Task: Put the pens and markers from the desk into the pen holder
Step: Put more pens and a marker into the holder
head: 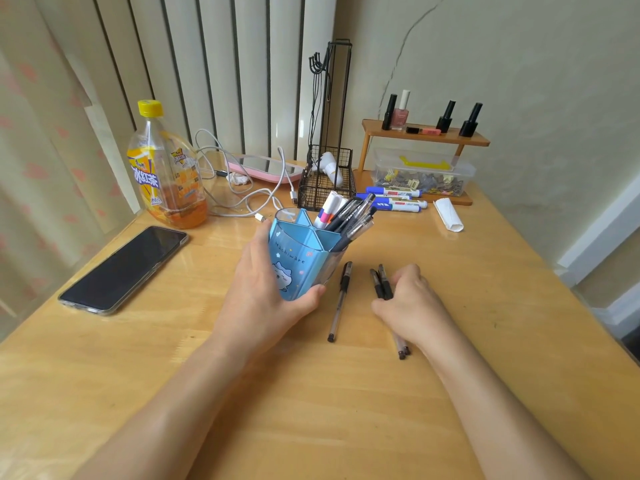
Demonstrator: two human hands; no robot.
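My left hand (263,292) grips the blue pen holder (301,258), tilted toward the right, with several pens and white markers (346,211) standing in its far compartment. My right hand (412,306) lies on the desk with its fingers closed over two black gel pens (382,284) lying side by side; their ends stick out below my wrist. One more black gel pen (341,299) lies loose on the desk between my hands. Three blue-capped white markers (394,199) lie at the back, beside the wire basket.
A phone (124,268) lies at the left, a tea bottle (166,168) behind it. Cables (256,195), a pink mirror (263,169) and a black wire basket (325,185) stand at the back. A wooden shelf (426,136) with nail polish, a clip box (422,174) and rolled paper (448,214) sit at right.
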